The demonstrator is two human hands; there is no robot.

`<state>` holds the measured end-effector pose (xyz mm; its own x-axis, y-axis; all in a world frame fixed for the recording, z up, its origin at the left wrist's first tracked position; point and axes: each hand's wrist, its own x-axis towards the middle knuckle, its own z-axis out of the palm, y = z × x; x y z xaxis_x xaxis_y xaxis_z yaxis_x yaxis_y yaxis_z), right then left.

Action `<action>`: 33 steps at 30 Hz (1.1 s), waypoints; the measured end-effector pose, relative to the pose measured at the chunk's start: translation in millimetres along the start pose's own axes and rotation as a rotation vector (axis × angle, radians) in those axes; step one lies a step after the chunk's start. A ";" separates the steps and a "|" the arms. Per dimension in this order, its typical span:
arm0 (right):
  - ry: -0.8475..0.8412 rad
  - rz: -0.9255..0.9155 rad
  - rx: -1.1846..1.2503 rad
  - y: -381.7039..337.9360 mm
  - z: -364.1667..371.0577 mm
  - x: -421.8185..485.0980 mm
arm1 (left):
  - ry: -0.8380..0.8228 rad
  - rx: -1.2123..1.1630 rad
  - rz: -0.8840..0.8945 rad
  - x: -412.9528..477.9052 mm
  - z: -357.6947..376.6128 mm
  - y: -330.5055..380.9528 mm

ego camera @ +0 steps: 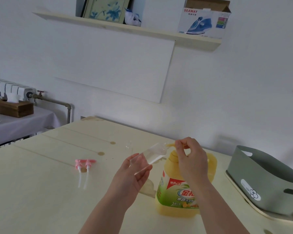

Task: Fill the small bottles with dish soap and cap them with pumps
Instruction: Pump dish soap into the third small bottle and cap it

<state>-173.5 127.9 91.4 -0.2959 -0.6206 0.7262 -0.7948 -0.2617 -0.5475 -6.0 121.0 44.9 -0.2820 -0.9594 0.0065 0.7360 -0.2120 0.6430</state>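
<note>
left hand (134, 174), fingers curled round a tilted clear bottle (153, 153); right hand (192, 161), fingers pinching the yellow pump (170, 145) on the soap jug (178, 196).

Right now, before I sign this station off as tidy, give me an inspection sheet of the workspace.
Surface: pale wooden table, a few round stains.
Job's things: dish soap jug upright; clear small bottle tilted, mouth at the jug's spout; two pink pumps lying loose.
Clutter: grey basket at the table's right edge.
Hands: left hand holds the bottle; right hand pinches the jug's pump head.
Cables: nothing seen.
Surroundings: wall shelf with iron box; tissue box on a side table.
</note>
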 end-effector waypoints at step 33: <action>-0.024 -0.028 -0.032 -0.5 -1.8 0.5 | 0.029 -0.275 -0.208 1.0 -5.5 -23.4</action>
<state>-174.2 129.0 92.8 -0.2608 -0.6306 0.7309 -0.8194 -0.2558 -0.5130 -20.1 124.0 25.5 -0.4289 -0.8943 -0.1274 0.8037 -0.4422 0.3981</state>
